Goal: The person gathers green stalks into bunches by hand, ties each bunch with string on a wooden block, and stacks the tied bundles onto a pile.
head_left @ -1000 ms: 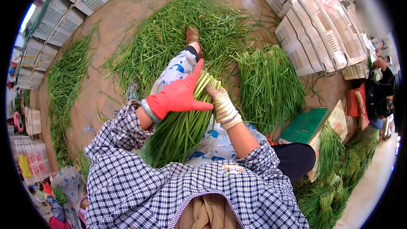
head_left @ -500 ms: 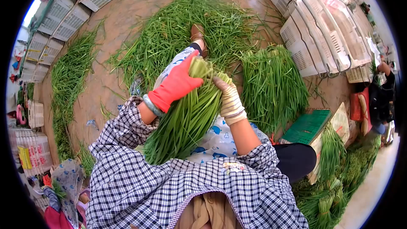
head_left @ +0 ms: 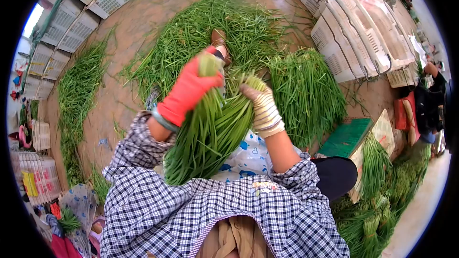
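My left hand [head_left: 191, 88], in a red rubber glove, is closed around the pale ends of one bunch of garlic chives [head_left: 193, 148]. The leaves of that bunch hang down towards my lap. My right hand [head_left: 265, 110], in a striped knit glove, grips the pale ends of a second bunch of chives [head_left: 237, 117], thumb across the top. A gap separates the two bunches at their pale ends, while lower down their leaves run together. Beneath them lies a white apron with blue prints [head_left: 244, 157].
Loose chives [head_left: 191, 33] are heaped around my foot, with a neater pile [head_left: 306, 95] to the right. White plastic crates [head_left: 334, 48] stand beyond it. A green board [head_left: 346, 137] and chive bundles [head_left: 373, 229] lie lower right. Another person [head_left: 428, 105] is at the far right.
My left hand has moved up and left with its bunch, drawing it apart from the one in my right hand. The right hand has shifted slightly.
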{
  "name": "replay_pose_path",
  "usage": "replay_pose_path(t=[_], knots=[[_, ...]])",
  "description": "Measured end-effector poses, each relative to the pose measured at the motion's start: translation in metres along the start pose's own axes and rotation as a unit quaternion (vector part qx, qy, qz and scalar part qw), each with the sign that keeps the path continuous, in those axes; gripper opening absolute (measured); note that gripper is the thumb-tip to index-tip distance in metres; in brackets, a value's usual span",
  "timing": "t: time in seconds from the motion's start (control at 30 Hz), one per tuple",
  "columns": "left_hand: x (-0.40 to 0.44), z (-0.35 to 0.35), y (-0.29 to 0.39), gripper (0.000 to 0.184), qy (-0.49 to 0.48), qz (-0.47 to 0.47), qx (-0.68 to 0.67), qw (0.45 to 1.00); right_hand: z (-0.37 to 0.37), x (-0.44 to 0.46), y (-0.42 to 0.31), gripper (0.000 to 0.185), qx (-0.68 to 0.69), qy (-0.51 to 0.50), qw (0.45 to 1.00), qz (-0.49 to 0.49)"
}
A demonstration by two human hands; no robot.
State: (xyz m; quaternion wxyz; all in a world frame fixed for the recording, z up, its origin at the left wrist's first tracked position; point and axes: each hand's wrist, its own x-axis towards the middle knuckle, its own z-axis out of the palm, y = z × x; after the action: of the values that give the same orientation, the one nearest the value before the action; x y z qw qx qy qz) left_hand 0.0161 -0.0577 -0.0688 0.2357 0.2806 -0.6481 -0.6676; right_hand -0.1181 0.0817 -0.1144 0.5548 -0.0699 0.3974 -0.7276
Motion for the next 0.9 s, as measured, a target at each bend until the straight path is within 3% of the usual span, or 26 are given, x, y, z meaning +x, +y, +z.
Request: replay_pose_path(t=[0.03,0.1,0.17,0.2,0.27,0.3,0.33,0.37,0.4,0.43,0.47,0.53,0.57,0.6,0.63,0.67,0.7,0.73,0.77,0.83,0.87,0.9], knots=[[0.001,-0.017,0.011,0.056,0.022,-0.009,-0.078,0.997,-0.003,-0.001,-0.012,0.025,-0.036,0.005,0.998,-0.053],[-0.002,-0.071,0.034,0.045,0.031,0.020,-0.147,0.988,-0.010,-0.008,-0.046,0.026,-0.077,0.052,0.985,-0.148],[-0.017,-0.121,0.081,0.023,0.222,0.108,-0.044,0.968,0.006,-0.030,-0.106,0.034,-0.042,0.161,0.954,-0.251],[-0.022,-0.154,0.101,0.024,0.308,0.176,0.032,0.934,-0.008,-0.045,-0.142,0.037,-0.116,0.050,0.941,-0.313],[-0.043,-0.208,0.132,0.017,0.450,0.314,0.195,0.813,-0.006,-0.061,-0.200,0.035,-0.079,0.121,0.896,-0.420],[-0.048,-0.205,0.148,0.011,0.461,0.423,0.141,0.767,-0.003,-0.062,-0.221,0.030,-0.052,0.134,0.867,-0.477],[-0.053,-0.206,0.165,0.009,0.463,0.477,0.108,0.740,0.003,-0.060,-0.234,0.021,-0.077,0.156,0.813,-0.556],[-0.057,-0.208,0.181,0.009,0.460,0.529,0.079,0.709,0.020,-0.059,-0.233,0.018,-0.068,0.153,0.795,-0.583],[-0.064,-0.222,0.196,0.020,0.446,0.521,0.200,0.700,0.040,-0.056,-0.225,0.016,-0.059,0.150,0.777,-0.609],[-0.070,-0.229,0.207,0.033,0.426,0.505,0.319,0.679,0.047,-0.047,-0.216,0.018,-0.198,0.180,0.723,-0.637],[-0.074,-0.217,0.213,0.033,0.427,0.508,0.318,0.677,0.050,-0.037,-0.202,0.022,-0.333,0.207,0.652,-0.649],[-0.079,-0.169,0.224,0.048,0.264,0.381,0.517,0.720,0.063,-0.022,-0.164,0.040,-0.249,0.102,0.721,-0.639],[-0.081,-0.140,0.232,0.051,0.217,0.355,0.579,0.701,0.070,-0.011,-0.144,0.047,-0.218,0.068,0.741,-0.632],[-0.081,-0.112,0.241,0.051,0.216,0.355,0.582,0.699,0.076,0.008,-0.122,0.031,-0.148,0.063,0.799,-0.579],[-0.082,-0.087,0.250,0.052,0.104,0.289,0.548,0.778,0.083,0.018,-0.107,0.033,-0.077,0.057,0.849,-0.519],[-0.079,-0.087,0.245,0.057,0.024,0.221,0.471,0.854,0.111,-0.037,-0.109,0.034,0.006,-0.015,0.939,-0.344],[-0.077,-0.087,0.240,0.063,-0.036,0.137,0.388,0.911,0.114,-0.035,-0.095,0.031,0.065,-0.070,0.965,-0.243],[-0.066,-0.075,0.232,0.070,-0.126,0.039,0.269,0.954,0.102,-0.014,-0.068,0.038,0.120,-0.104,0.975,-0.157],[-0.055,-0.056,0.223,0.078,-0.212,-0.059,0.140,0.965,0.099,-0.018,-0.051,0.042,0.128,-0.118,0.978,-0.118],[-0.040,-0.042,0.166,0.079,-0.265,-0.203,-0.089,0.938,0.083,-0.033,-0.018,0.044,0.158,-0.075,0.984,-0.025],[-0.037,-0.012,0.101,0.074,-0.240,-0.244,-0.161,0.926,0.051,-0.034,0.016,0.040,0.193,-0.090,0.977,-0.013],[-0.033,-0.001,0.057,0.066,-0.234,-0.238,-0.180,0.925,0.034,-0.041,0.031,0.038,0.187,-0.042,0.981,-0.015]])
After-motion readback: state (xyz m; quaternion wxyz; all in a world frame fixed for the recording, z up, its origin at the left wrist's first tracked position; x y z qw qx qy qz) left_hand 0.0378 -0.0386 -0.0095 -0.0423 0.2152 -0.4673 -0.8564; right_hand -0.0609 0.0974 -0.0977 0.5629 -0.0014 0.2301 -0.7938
